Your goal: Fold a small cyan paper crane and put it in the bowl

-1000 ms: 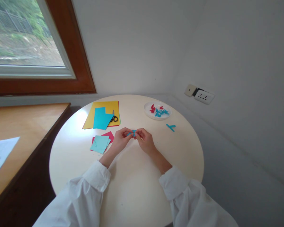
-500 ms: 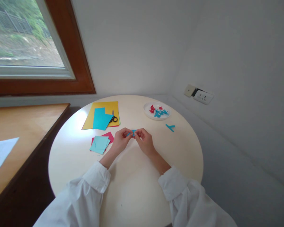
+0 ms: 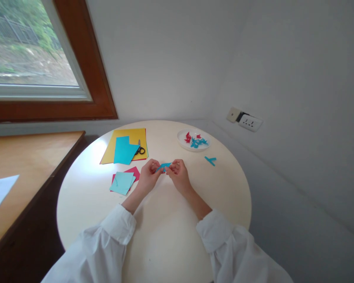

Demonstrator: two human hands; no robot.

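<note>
A small folded piece of blue paper [image 3: 164,166] is held between both hands above the middle of the round cream table [image 3: 171,232]. My left hand [image 3: 148,175] pinches its left end with the fingers curled in. My right hand [image 3: 178,175] pinches its right end the same way. Both white sleeves reach in from the bottom edge.
Yellow and blue sheets [image 3: 124,148] with black-handled scissors [image 3: 140,149] lie at the back left. Small light-blue and pink squares [image 3: 123,182] rest left of my hands. A white plate [image 3: 183,144] holds several tiny red and blue folded pieces; one blue piece [image 3: 210,160] lies beside it. A wooden ledge [image 3: 23,165] stands left.
The blue paper now shows longer between my fingers, tilted down to the left. The view has shifted slightly, and my hands stay in the same spot.
</note>
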